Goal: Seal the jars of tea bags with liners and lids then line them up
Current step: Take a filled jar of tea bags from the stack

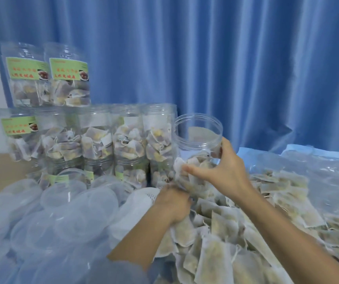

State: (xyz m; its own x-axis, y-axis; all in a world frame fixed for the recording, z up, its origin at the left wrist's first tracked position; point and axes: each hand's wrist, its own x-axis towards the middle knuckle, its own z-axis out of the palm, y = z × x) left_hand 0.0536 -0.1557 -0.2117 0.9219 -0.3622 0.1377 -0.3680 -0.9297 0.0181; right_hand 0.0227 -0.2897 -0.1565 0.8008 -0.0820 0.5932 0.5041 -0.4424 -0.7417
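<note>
Nearest us, loose tea bags (215, 249) lie heaped on the right and clear plastic lids (76, 203) on the left, both within reach. Our left hand (174, 203) digs into the heap, fingers curled around a bunch of bags. Our right hand (224, 167) wraps the open jar (197, 136), tilted toward us so that we can stuff it; it is about half full and not ready for a liner. Beyond stand the filled jars (95, 140), lined up and stacked against the blue curtain (226, 58).

Stacked jars (95, 138) block the left; open jar (198, 138) mouth stands clear above.
</note>
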